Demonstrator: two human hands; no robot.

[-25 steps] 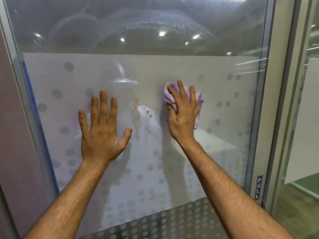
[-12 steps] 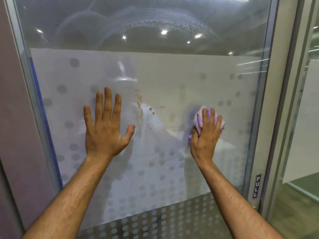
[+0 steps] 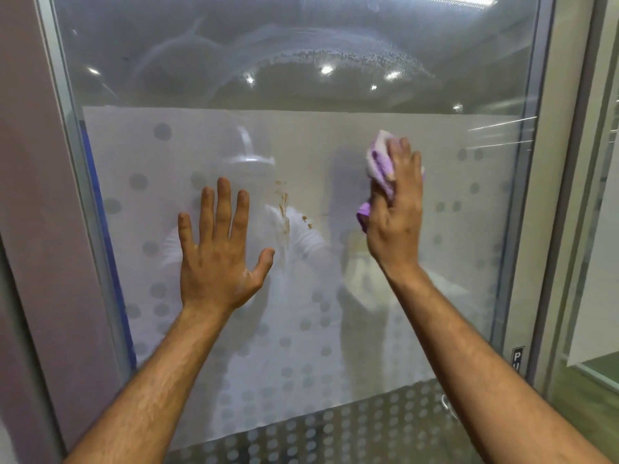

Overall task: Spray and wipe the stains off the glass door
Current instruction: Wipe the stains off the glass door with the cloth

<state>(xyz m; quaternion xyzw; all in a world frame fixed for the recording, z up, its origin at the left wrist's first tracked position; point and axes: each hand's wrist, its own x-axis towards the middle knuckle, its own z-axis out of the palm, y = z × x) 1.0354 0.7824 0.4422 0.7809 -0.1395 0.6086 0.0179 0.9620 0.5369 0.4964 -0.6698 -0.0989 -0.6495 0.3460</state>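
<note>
The glass door (image 3: 335, 135) fills the view, with a frosted dotted band across its middle. A brown streaky stain (image 3: 284, 212) and a few brown specks (image 3: 306, 221) sit at the centre of the glass. My left hand (image 3: 217, 252) lies flat on the glass with fingers spread, just left of the stain. My right hand (image 3: 395, 209) presses a crumpled purple cloth (image 3: 378, 162) against the glass, to the right of the stain and a little above it. Wet smear arcs and droplets (image 3: 335, 58) show on the clear upper glass. No spray bottle is visible.
A metal door frame (image 3: 536, 195) runs down the right side with a small PULL label (image 3: 517, 358). Another frame edge (image 3: 77, 195) and a mauve wall (image 3: 37, 229) stand at the left. A second glass panel (image 3: 599, 262) is at the far right.
My right hand with the cloth swept from beside the stain down to the right, then back up to the right side of the glass. My left hand stayed flat on the door.
</note>
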